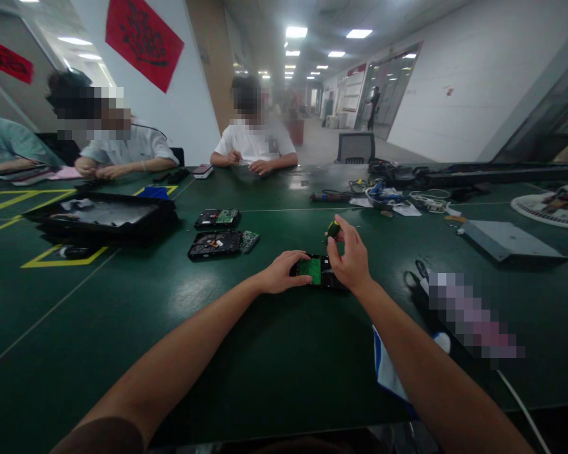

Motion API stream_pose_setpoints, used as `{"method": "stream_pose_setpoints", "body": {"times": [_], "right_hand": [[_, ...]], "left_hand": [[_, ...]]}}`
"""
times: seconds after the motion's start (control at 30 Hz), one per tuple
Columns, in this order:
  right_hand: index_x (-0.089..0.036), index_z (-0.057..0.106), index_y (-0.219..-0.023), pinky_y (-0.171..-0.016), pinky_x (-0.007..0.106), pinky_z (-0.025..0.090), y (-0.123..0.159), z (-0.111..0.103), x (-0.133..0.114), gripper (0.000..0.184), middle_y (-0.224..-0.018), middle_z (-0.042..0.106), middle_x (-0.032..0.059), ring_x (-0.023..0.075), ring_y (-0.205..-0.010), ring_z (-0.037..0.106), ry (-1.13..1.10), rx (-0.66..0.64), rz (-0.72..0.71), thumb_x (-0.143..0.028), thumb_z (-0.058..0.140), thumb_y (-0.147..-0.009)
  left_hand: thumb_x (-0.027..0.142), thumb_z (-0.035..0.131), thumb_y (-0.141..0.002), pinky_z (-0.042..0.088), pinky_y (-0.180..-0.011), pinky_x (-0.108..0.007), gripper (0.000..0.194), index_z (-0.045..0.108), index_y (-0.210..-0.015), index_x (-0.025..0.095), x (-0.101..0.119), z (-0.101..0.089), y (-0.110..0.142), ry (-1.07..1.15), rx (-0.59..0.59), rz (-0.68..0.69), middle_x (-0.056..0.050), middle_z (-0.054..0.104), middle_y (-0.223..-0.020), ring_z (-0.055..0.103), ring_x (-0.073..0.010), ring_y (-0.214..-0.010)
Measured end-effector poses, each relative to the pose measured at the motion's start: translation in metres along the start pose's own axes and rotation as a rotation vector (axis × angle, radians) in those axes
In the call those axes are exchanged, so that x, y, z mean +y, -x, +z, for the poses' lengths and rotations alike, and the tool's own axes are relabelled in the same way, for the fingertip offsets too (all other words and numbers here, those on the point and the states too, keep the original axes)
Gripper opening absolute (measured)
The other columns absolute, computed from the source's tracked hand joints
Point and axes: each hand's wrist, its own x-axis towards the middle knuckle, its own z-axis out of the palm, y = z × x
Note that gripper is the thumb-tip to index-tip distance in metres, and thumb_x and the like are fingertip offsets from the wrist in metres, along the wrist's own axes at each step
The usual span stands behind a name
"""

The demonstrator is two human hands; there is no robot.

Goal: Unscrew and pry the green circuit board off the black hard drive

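A hard drive point(329, 275) with a green circuit board point(317, 270) facing up lies flat on the green table in front of me. My left hand point(286, 271) grips its left end, fingers along the far edge and thumb on the near part of the board. Above the drive's right part, my right hand point(350, 255) closes round the black-and-yellow handle of a screwdriver point(332, 229). My fingers and palm hide the tool's shaft and tip, so I cannot tell whether it touches the drive.
Two more hard drives point(216, 218) lie to the left, a loose circuit board point(250, 241) beside the nearer one. Farther left stands a black tray point(104, 214). At right are a grey metal box point(514, 241), cables point(430, 200) and a white-and-blue cloth point(390, 369). People sit across the table.
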Motion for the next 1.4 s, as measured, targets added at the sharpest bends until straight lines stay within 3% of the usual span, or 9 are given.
{"method": "stream_pose_setpoints", "body": {"times": [0.13, 0.33, 0.47, 0.63, 0.77, 0.93, 1.1, 1.23, 1.4], "right_hand": [[-0.027, 0.043, -0.147, -0.082, 0.046, 0.06, -0.0001, -0.0002, 0.0005, 0.054, -0.125, 0.057, 0.0124, 0.0245, -0.095, 0.063, 0.014, 0.038, 0.014, -0.031, 0.06, -0.095], [-0.028, 0.041, -0.15, -0.093, 0.048, 0.057, -0.0016, -0.0032, -0.0023, 0.053, -0.126, 0.057, 0.0113, 0.024, -0.1, 0.063, 0.009, -0.004, 0.0, -0.026, 0.052, -0.099], [-0.029, 0.044, -0.147, -0.082, 0.043, 0.06, -0.0012, -0.0032, -0.0023, 0.053, -0.124, 0.055, 0.0108, 0.0214, -0.092, 0.063, -0.01, 0.011, 0.023, -0.029, 0.058, -0.096], [-0.028, 0.04, -0.15, -0.091, 0.048, 0.059, 0.0001, -0.0008, -0.0008, 0.054, -0.128, 0.057, 0.012, 0.0237, -0.098, 0.064, -0.029, -0.001, 0.003, -0.027, 0.054, -0.097], [-0.028, 0.043, -0.147, -0.081, 0.047, 0.061, -0.0001, -0.0011, -0.0008, 0.054, -0.125, 0.056, 0.0124, 0.0242, -0.092, 0.063, -0.004, 0.015, 0.022, -0.033, 0.059, -0.096], [-0.028, 0.039, -0.151, -0.091, 0.05, 0.058, -0.0009, -0.0017, -0.0013, 0.054, -0.125, 0.057, 0.0122, 0.0247, -0.098, 0.063, -0.002, -0.016, 0.006, -0.029, 0.051, -0.099], [-0.03, 0.041, -0.15, -0.083, 0.045, 0.06, -0.0005, -0.0015, -0.0017, 0.057, -0.124, 0.057, 0.0104, 0.0223, -0.091, 0.062, 0.008, -0.001, 0.017, -0.032, 0.058, -0.096], [-0.03, 0.038, -0.153, -0.093, 0.048, 0.057, -0.001, -0.002, -0.0022, 0.056, -0.127, 0.058, 0.0107, 0.0234, -0.098, 0.063, -0.008, -0.016, -0.005, -0.028, 0.052, -0.099], [-0.03, 0.043, -0.149, -0.081, 0.046, 0.061, -0.0018, -0.0033, -0.0026, 0.054, -0.123, 0.057, 0.0109, 0.0232, -0.092, 0.063, -0.002, -0.004, 0.016, -0.033, 0.057, -0.097]], "left_hand": [[0.06, 0.068, -0.087, 0.038, -0.116, -0.051, 0.068, 0.051, -0.142, 0.025, -0.0014, 0.0003, -0.0001, 0.0, 0.0, 0.011, -0.013, 0.054, -0.146, 0.047, -0.0313, -0.138], [0.06, 0.068, -0.086, 0.039, -0.116, -0.052, 0.067, 0.053, -0.141, 0.025, 0.0003, -0.0006, 0.0003, 0.012, -0.001, 0.001, -0.012, 0.054, -0.147, 0.048, -0.032, -0.138], [0.059, 0.068, -0.086, 0.037, -0.117, -0.052, 0.067, 0.052, -0.142, 0.025, 0.0022, -0.0015, 0.0002, 0.017, -0.004, 0.0, -0.012, 0.054, -0.148, 0.047, -0.0323, -0.139], [0.059, 0.068, -0.086, 0.037, -0.117, -0.053, 0.066, 0.053, -0.142, 0.026, 0.0026, -0.0019, -0.0004, 0.02, -0.013, -0.007, -0.012, 0.053, -0.148, 0.047, -0.0326, -0.139], [0.059, 0.069, -0.086, 0.037, -0.116, -0.055, 0.067, 0.052, -0.142, 0.027, 0.0012, -0.0013, -0.0007, 0.021, -0.011, -0.011, -0.012, 0.054, -0.148, 0.047, -0.0329, -0.139], [0.059, 0.07, -0.085, 0.038, -0.116, -0.052, 0.067, 0.053, -0.141, 0.026, 0.0015, -0.0014, -0.0002, 0.021, -0.007, -0.017, -0.012, 0.053, -0.148, 0.048, -0.0323, -0.138], [0.059, 0.069, -0.086, 0.038, -0.116, -0.052, 0.067, 0.053, -0.141, 0.024, 0.0037, -0.0021, 0.0002, 0.016, -0.006, -0.008, -0.013, 0.053, -0.148, 0.047, -0.0323, -0.139], [0.059, 0.068, -0.086, 0.038, -0.116, -0.052, 0.067, 0.052, -0.141, 0.024, 0.0037, -0.0019, -0.0001, 0.009, -0.006, -0.008, -0.013, 0.054, -0.147, 0.048, -0.0322, -0.138], [0.059, 0.068, -0.087, 0.038, -0.116, -0.052, 0.066, 0.052, -0.141, 0.025, 0.0037, -0.0022, 0.0004, 0.008, -0.004, 0.0, -0.012, 0.054, -0.147, 0.047, -0.032, -0.139]]}}
